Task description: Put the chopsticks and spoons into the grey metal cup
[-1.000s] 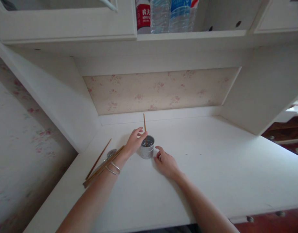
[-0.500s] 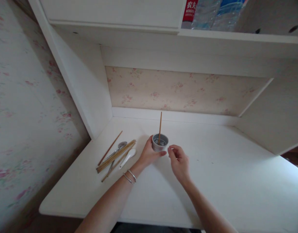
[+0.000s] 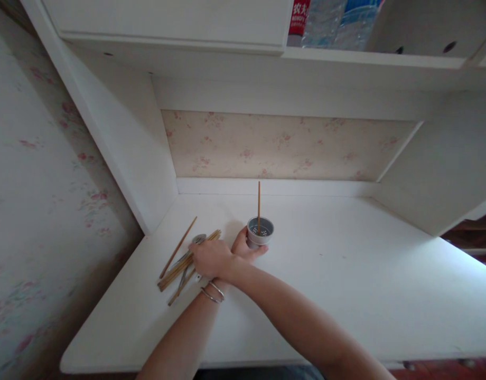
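Observation:
My left hand (image 3: 245, 246) is wrapped round a grey utensil cup (image 3: 260, 240) with holes in its bottom. A single chopstick (image 3: 259, 206) stands upright inside it. Crossing over my left wrist, my right hand (image 3: 211, 257) reaches down onto a pile of utensils. Its fingers touch or hover at a bundle of chopsticks (image 3: 171, 276); their tips are partly hidden, so I cannot tell whether they grip anything. A metal spoon (image 3: 199, 238) shows just beyond the fingers. The white spoon is almost wholly covered by the hand.
A lone reddish chopstick (image 3: 177, 248) lies left of the bundle on the white desk (image 3: 326, 295). Overhead is a cabinet shelf (image 3: 370, 57) with bottles (image 3: 326, 24). A side panel (image 3: 108, 126) rises at the left.
My right hand has moved from beside the cup, leftward across my left forearm, to the utensil pile. My left hand still holds the cup. The view has shifted slightly.

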`<state>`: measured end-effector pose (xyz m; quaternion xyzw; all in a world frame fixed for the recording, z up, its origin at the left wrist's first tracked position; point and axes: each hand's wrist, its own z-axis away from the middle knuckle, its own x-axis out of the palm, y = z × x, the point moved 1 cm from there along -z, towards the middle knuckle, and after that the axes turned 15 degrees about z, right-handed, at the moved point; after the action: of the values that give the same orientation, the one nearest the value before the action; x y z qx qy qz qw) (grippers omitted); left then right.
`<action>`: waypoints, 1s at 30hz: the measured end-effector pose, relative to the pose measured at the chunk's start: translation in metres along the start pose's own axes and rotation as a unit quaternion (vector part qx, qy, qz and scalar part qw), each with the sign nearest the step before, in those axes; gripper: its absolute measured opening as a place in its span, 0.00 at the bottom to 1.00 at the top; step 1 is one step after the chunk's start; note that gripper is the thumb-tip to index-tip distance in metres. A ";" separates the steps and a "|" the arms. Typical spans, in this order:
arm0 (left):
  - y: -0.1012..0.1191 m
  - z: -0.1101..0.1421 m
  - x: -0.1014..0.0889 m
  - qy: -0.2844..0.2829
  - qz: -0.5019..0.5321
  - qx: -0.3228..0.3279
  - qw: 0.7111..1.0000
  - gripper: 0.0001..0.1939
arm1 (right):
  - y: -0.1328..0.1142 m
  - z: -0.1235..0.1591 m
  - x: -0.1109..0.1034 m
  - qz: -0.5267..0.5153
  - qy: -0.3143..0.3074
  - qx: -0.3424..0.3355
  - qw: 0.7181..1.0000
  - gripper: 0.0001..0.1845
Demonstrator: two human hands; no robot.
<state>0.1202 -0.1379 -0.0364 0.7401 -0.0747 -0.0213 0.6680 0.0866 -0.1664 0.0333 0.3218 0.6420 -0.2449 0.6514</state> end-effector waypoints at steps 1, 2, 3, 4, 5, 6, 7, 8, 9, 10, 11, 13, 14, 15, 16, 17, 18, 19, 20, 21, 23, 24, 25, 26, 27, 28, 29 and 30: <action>-0.001 -0.001 0.000 -0.012 0.010 0.010 1.000 0.35 | -0.002 -0.006 0.004 0.013 -0.011 -0.012 1.000 0.15; -0.002 -0.001 0.000 -0.024 0.021 0.020 0.999 0.34 | -0.003 -0.010 0.007 0.022 -0.020 -0.021 0.999 0.14; -0.002 -0.001 0.000 -0.031 0.030 0.028 0.999 0.32 | -0.004 -0.013 0.010 0.027 -0.027 -0.031 0.999 0.13; -0.003 -0.001 0.000 -0.032 0.033 0.031 0.998 0.32 | -0.004 -0.016 0.013 0.030 -0.031 -0.040 0.998 0.12; -0.004 -0.001 -0.001 -0.030 0.031 0.032 0.999 0.31 | -0.005 -0.017 0.016 0.033 -0.034 -0.048 0.998 0.12; -0.004 -0.001 -0.001 -0.026 0.027 0.032 0.999 0.30 | -0.004 -0.018 0.018 0.036 -0.034 -0.053 0.997 0.11; -0.004 0.000 -0.001 -0.023 0.021 0.030 0.999 0.30 | -0.004 -0.018 0.019 0.038 -0.030 -0.056 0.997 0.11; -0.004 0.000 -0.001 -0.021 0.014 0.028 0.999 0.30 | -0.003 -0.017 0.020 0.041 -0.025 -0.056 0.997 0.11; -0.003 0.001 -0.001 -0.020 0.007 0.025 0.999 0.30 | -0.003 -0.016 0.021 0.044 -0.020 -0.057 0.997 0.11; -0.003 0.001 -0.001 -0.020 0.002 0.022 1.000 0.30 | -0.003 -0.015 0.021 0.048 -0.014 -0.057 0.997 0.11; -0.002 0.002 -0.001 -0.021 -0.002 0.019 1.000 0.30 | -0.002 -0.014 0.021 0.052 -0.010 -0.059 0.997 0.11; 0.000 0.003 0.000 -0.024 -0.006 0.013 1.000 0.32 | -0.002 -0.012 0.022 0.059 -0.003 -0.063 0.996 0.11; 0.001 0.004 0.000 -0.025 -0.006 0.011 1.000 0.33 | -0.003 -0.011 0.022 0.063 -0.002 -0.064 0.996 0.11; 0.001 0.004 0.001 -0.025 -0.005 0.011 1.000 0.34 | -0.003 -0.011 0.022 0.068 0.000 -0.063 0.996 0.11; 0.001 0.004 0.001 -0.023 -0.003 0.011 1.000 0.35 | -0.004 -0.011 0.022 0.073 0.000 -0.062 0.995 0.11; 0.001 0.004 0.002 -0.019 0.001 0.012 1.000 0.36 | -0.004 -0.011 0.022 0.077 0.002 -0.061 0.995 0.11; 0.001 0.003 0.002 -0.014 0.005 0.014 1.000 0.36 | -0.004 -0.010 0.022 0.080 0.004 -0.060 0.995 0.11; 0.001 0.003 0.003 -0.012 0.009 0.015 1.000 0.36 | -0.004 -0.010 0.022 0.081 0.007 -0.059 0.995 0.11; 0.001 0.003 0.003 -0.012 0.012 0.016 1.000 0.36 | -0.004 -0.010 0.021 0.080 0.010 -0.058 0.995 0.11; 0.002 0.003 0.004 -0.015 0.013 0.016 1.000 0.36 | -0.004 -0.010 0.021 0.077 0.011 -0.057 0.995 0.10; 0.003 0.003 0.004 -0.024 0.015 0.017 0.999 0.35 | -0.003 -0.008 0.018 0.067 0.009 -0.052 0.996 0.10; 0.004 0.004 0.004 -0.026 0.015 0.017 0.999 0.34 | -0.003 -0.007 0.017 0.062 0.006 -0.051 0.997 0.10; 0.005 0.004 0.005 -0.026 0.014 0.016 0.999 0.34 | -0.002 -0.006 0.016 0.058 0.004 -0.051 0.997 0.10; 0.006 0.004 0.005 -0.026 0.012 0.015 0.999 0.34 | -0.002 -0.005 0.014 0.055 0.002 -0.052 0.997 0.10; 0.006 0.005 0.005 -0.025 0.009 0.014 1.000 0.34 | -0.002 -0.005 0.013 0.053 0.002 -0.053 0.997 0.10; 0.007 0.005 0.005 -0.023 0.003 0.011 1.000 0.34 | -0.002 -0.004 0.012 0.052 0.002 -0.054 0.997 0.10; 0.007 0.005 0.005 -0.023 -0.004 0.009 1.000 0.34 | -0.002 -0.003 0.011 0.052 0.004 -0.055 0.997 0.09; 0.007 0.005 0.005 -0.023 -0.011 0.006 1.000 0.33 | -0.002 -0.003 0.010 0.054 0.006 -0.054 0.997 0.09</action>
<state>0.1239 -0.1440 -0.0293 0.7442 -0.0821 -0.0449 0.6614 0.0837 -0.1647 0.0236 0.3220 0.6397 -0.1727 0.6762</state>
